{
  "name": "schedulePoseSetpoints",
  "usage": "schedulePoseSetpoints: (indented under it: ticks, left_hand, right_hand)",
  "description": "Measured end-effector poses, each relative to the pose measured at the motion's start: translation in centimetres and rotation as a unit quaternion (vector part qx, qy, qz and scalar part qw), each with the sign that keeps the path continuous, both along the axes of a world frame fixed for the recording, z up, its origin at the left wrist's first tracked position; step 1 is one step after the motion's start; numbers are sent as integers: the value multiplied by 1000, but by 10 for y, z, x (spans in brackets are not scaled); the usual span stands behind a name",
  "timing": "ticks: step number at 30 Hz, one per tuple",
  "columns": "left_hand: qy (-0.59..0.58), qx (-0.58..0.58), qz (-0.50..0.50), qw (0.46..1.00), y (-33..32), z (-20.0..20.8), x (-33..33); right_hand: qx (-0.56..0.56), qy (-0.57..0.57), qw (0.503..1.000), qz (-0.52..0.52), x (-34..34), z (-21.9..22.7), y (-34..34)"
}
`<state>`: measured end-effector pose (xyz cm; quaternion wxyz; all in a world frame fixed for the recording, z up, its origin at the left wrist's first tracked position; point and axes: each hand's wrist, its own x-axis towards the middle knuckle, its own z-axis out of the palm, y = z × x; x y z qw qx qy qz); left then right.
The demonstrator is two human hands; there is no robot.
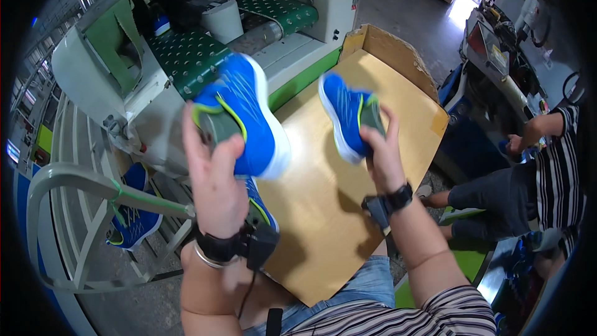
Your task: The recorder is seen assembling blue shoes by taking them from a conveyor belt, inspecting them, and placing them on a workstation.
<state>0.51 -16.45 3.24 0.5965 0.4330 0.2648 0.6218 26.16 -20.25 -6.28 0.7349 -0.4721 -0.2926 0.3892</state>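
Observation:
My left hand (214, 162) is closed on a blue sneaker (249, 112) with a white sole and yellow-green collar trim, the thumb at its opening. It is lifted above the left side of the tan board. My right hand (382, 149) grips a second blue sneaker (341, 109) of the same kind by its heel, toe pointing up and away. Grey-green filling shows inside both shoes. Under my left wrist another blue sneaker (264, 206) lies at the board's left edge, partly hidden by my arm.
The tan board (311, 236) has a cardboard wall (398, 56) at its far end. Beyond it stands a machine with a green perforated conveyor belt (193, 65). Blue sneakers sit on a metal rack (134, 224) to the left. Another person (528, 180) works at the right.

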Motion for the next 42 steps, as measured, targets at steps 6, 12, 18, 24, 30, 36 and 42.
schedulePoseSetpoints:
  ticks: [6, 12, 18, 24, 30, 36, 42]
  left_hand:
    - [410, 235, 358, 806, 145, 20, 9]
    - [407, 101, 284, 862, 208, 7, -13]
    - [495, 123, 120, 852, 37, -45, -6]
    - [523, -43, 68, 848, -72, -124, -35]
    - [406, -95, 63, 907, -81, -141, -24]
    - [455, -69, 76, 884, -86, -138, -31]
    - [475, -14, 80, 876, -89, -154, -33]
  right_hand:
    - [143, -348, 926, -29, 4, 130, 205]
    - [-32, -609, 786, -105, -44, 85, 293]
    - [-44, -555, 759, 337, -75, 7, 120]
    - [-113, -675, 678, 268, -34, -17, 80]
    - [-142, -777, 613, 0, 40, -26, 155]
    - [-278, -690, 661, -99, 43, -66, 123]
    - [-221, -337, 879, -253, 79, -66, 144]
